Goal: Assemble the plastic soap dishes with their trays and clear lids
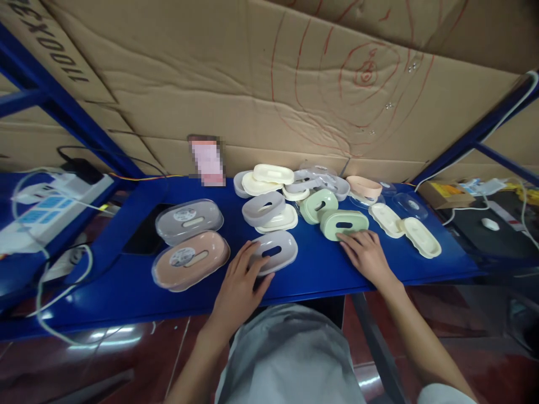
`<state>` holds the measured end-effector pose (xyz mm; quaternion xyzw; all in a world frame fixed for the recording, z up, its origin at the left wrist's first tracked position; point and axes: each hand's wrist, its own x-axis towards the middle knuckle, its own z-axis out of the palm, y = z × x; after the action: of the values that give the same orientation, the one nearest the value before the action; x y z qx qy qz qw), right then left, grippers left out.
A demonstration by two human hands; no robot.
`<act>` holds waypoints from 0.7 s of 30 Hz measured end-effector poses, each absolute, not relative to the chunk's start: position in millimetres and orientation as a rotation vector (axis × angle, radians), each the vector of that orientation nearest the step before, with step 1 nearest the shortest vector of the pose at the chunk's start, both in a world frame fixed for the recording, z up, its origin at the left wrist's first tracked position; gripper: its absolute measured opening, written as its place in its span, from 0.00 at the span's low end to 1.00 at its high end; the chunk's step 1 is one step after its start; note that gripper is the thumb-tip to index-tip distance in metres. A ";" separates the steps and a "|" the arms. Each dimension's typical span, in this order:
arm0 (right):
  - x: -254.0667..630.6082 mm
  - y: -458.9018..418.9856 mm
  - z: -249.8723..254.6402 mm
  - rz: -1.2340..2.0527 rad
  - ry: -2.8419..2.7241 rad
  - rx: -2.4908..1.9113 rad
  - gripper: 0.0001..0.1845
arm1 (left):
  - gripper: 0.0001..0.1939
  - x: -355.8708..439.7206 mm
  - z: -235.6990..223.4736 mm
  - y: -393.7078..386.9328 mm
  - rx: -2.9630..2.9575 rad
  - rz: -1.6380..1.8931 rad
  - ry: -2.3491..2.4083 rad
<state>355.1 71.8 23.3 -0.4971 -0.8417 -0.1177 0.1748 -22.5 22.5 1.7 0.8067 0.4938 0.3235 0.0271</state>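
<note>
L hand: left hand [242,278] laid over left end of grey cover [288,255]; fingers spread over rim nr slot, thumb seen by front edge. Whether cover is pinched or only touched can't be judged.
R hand: right hand [366,252] w/ curled fingertips set at front edge of green cover [345,216]; firmness of hold can't be made out.
Grey cover pos.: on blue table [303,286], nr front edge, ahead of wearer. Long axis approx. left-to-right, right end angled slightly away; slot faced up, run along same axis.
Green cover pos.: further right, a bit further back, apart from grey one. Long axis approx. left-to-right; slotted face turned up & twd wearer.
Lidded boxes: grey lidded box [190,220] & peach lidded box [206,264] placed side by side at left, clear tops on, labels seen; judged finished. Long axes left-to-right, right ends angled away.
Loose pcs: judged left to be dealt with. Second green cover [309,213] tilted behind first; tilted grey ring [252,216] rested on cream pc [288,221]; cream tray [273,173] on top of rear pile; peach pc [364,191] back right; two cream shells [421,238] at right; clear lid [408,206] beyond them.
Surrounds: phone [207,160], screen blurred, propped against cardboard [168,84]; dark flat item [145,230] partly covered by lidded boxes.
</note>
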 end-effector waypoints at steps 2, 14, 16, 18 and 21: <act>364.0 71.4 23.8 -0.376 -2.319 -1.462 0.17 | 0.15 -22.4 2.5 21.5 2.490 1.041 1.524; 358.2 128.8 73.2 -0.384 -2.172 -1.386 0.18 | 0.13 -22.8 4.1 21.8 2.461 1.036 1.487; 343.7 170.8 93.5 -0.320 -2.170 -1.342 0.21 | 0.12 -23.3 4.7 22.2 2.448 1.043 1.481; 331.7 218.8 107.0 -0.195 -2.215 -1.328 0.30 | 0.12 -24.0 6.0 21.8 2.439 1.051 1.473; 322.8 279.3 110.2 0.115 -2.291 -1.364 0.41 | 0.12 -25.0 8.0 20.0 2.432 1.056 1.446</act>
<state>322.8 279.3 110.2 -0.4967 -0.8347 0.0418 0.2342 -25.0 20.0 8.0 0.8038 0.4779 0.3489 0.0608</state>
